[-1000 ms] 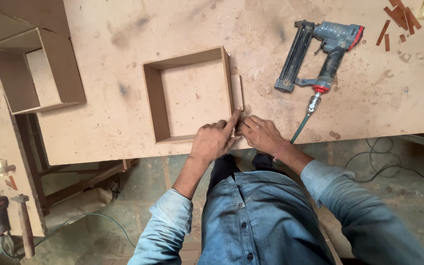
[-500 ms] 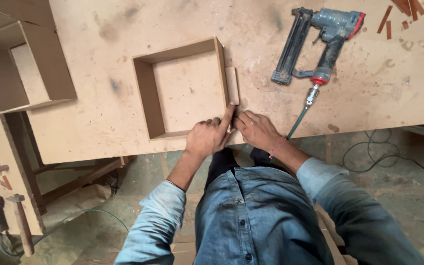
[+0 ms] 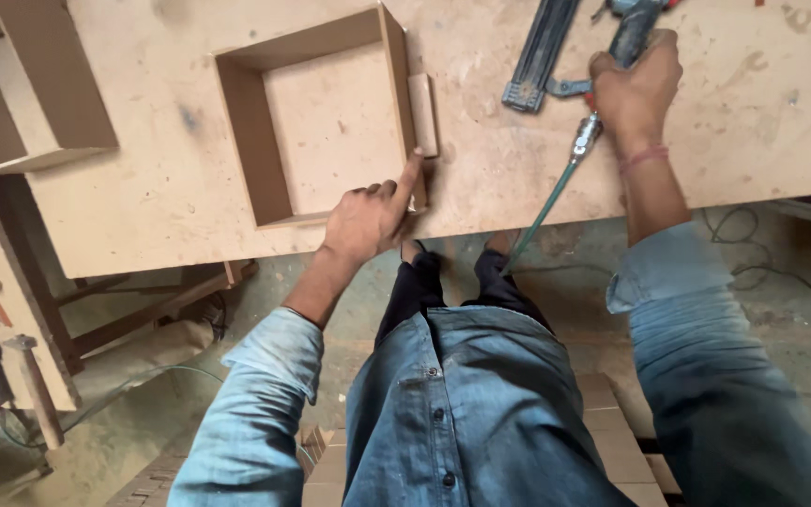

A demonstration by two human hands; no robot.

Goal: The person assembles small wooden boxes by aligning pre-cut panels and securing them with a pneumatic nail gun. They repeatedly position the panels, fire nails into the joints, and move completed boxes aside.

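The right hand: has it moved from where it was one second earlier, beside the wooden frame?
Yes. The right hand has left the corner of the square wooden frame and gone right and away along the workbench, to the handle of the nail gun.

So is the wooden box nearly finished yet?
Partly. The square wooden frame already has all four sides standing on the workbench. In hand: the left hand presses the frame's near right corner, one finger touching the small wood strip lying against its right side, while the right hand has its grip around the nail gun. Left: whether the strip is fixed cannot be seen.
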